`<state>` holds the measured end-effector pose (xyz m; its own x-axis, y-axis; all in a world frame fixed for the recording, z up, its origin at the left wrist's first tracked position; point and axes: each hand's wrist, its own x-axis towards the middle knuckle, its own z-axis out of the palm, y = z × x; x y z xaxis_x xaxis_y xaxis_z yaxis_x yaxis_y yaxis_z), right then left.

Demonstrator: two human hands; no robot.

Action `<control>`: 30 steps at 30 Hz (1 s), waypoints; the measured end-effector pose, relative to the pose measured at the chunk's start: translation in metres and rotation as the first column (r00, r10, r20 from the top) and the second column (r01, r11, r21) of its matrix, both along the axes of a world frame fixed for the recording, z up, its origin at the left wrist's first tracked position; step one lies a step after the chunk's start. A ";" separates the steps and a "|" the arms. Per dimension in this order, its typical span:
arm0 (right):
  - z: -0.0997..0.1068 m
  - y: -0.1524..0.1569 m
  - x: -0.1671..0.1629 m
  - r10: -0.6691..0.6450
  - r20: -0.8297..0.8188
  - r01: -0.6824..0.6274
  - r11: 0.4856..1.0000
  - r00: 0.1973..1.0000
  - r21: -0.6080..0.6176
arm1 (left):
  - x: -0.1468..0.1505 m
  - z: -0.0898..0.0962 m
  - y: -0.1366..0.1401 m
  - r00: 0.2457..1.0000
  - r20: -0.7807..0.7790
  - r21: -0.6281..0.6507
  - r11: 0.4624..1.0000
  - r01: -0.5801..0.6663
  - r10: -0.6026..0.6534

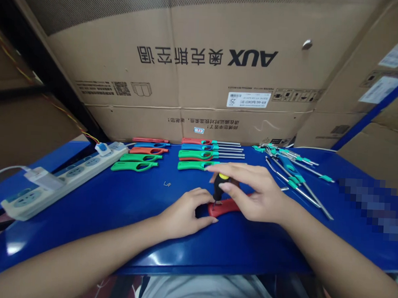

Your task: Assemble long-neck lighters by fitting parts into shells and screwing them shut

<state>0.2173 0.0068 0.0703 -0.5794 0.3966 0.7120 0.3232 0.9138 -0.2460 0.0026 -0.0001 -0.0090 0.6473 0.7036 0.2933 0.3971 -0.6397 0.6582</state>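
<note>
A red lighter (227, 207) lies flat on the blue table in front of me. My left hand (184, 214) pinches its left end between thumb and fingers. In my right hand (263, 191) is a small screwdriver (218, 189) with a black and yellow handle, held nearly upright. Its tip touches the lighter near the left end. The right hand covers part of the lighter's body. A few tiny screws (167, 184) lie on the table, beyond my left hand.
Handle shells (135, 165) in several colours lie at the back left. Lighters with metal tubes (193, 165) are lined up at the back middle. Loose metal tubes with teal parts (296, 184) are piled right. A power strip (86, 168) runs along the left, before a cardboard wall (191, 25).
</note>
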 end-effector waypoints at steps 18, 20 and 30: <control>-0.011 0.003 -0.016 -0.152 -0.205 0.167 0.984 0.967 0.061 | 0.002 0.001 -0.002 0.999 0.000 -0.025 0.999 -0.032 0.032; -0.011 0.004 -0.016 -0.170 -0.138 0.188 0.973 0.976 0.136 | 0.003 0.002 -0.004 0.999 -0.012 -0.019 0.999 -0.037 0.037; 0.008 0.007 0.001 -0.036 -0.176 0.017 0.994 0.984 -0.108 | -0.004 0.024 0.002 0.979 -0.194 0.025 0.998 -0.061 0.065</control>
<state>0.2187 0.0133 0.0784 -0.4359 0.4889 0.7556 0.2897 0.8711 -0.3965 -0.0013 0.0016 0.0147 0.6479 0.7402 0.1796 0.5562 -0.6209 0.5523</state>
